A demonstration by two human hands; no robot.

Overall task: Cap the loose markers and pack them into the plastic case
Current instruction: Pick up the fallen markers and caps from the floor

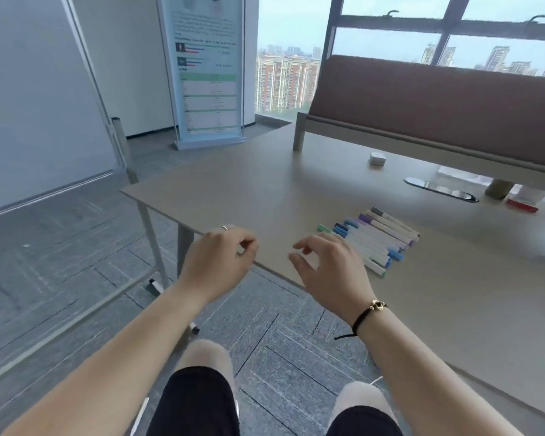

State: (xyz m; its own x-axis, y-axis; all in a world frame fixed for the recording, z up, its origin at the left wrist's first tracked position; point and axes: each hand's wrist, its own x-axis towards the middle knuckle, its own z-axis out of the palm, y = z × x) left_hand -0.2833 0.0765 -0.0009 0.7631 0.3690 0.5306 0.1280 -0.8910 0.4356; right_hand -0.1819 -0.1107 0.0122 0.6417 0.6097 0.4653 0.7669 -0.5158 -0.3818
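Looking down past our knees, we see both hands hovering over the near edge of the surface (265,184), neither holding anything. Our left hand (216,262) has its fingers loosely curled with a ring showing, and our right hand (328,272) is relaxed, fingers bent and slightly spread. The markers (375,237) lie in a tidy row just beyond and to the outside of our right hand, whose fingertips are very near the closest ones; we cannot tell whether they touch. The markers seem to be capped already, coloured ends showing on both sides of the row, though blur keeps us from being sure of each one. We see no plastic case near either hand; small boxes lie well beyond the right hand, too indistinct to name. We judge the task to be at its start, or between steps. Next we would need to find the case, then gather the row with the right hand.
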